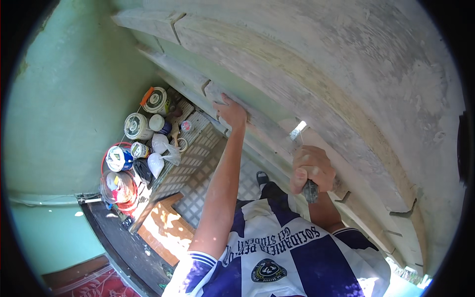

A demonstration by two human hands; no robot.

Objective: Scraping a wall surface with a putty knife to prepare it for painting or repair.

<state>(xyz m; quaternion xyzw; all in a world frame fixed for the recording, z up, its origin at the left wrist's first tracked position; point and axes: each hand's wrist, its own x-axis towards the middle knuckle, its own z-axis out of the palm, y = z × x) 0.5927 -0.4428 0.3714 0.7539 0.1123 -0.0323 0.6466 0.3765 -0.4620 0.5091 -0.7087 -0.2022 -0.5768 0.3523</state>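
My right hand (314,167) is wrapped round the dark handle of a putty knife (298,130), its thumb along the near side. The shiny blade points away from me, beside a pale stepped wall moulding (267,123); whether it touches the surface I cannot tell. Further left, my left hand (231,112) rests on a lower ledge of that moulding with its fingers stretched out, holding nothing. A dark slot (206,87) cuts the ledge just beyond those fingers. Whitish, streaky patches cover the wall (386,74) at the upper right.
Along the left stands a bench with lidded buckets (137,125), a blue-and-white tub (119,158), tied plastic bags (156,163), a tape roll (183,144) and a red container (127,195). Below lie a brown board (166,225) and tiled floor (198,190). A green wall (74,109) rises behind.
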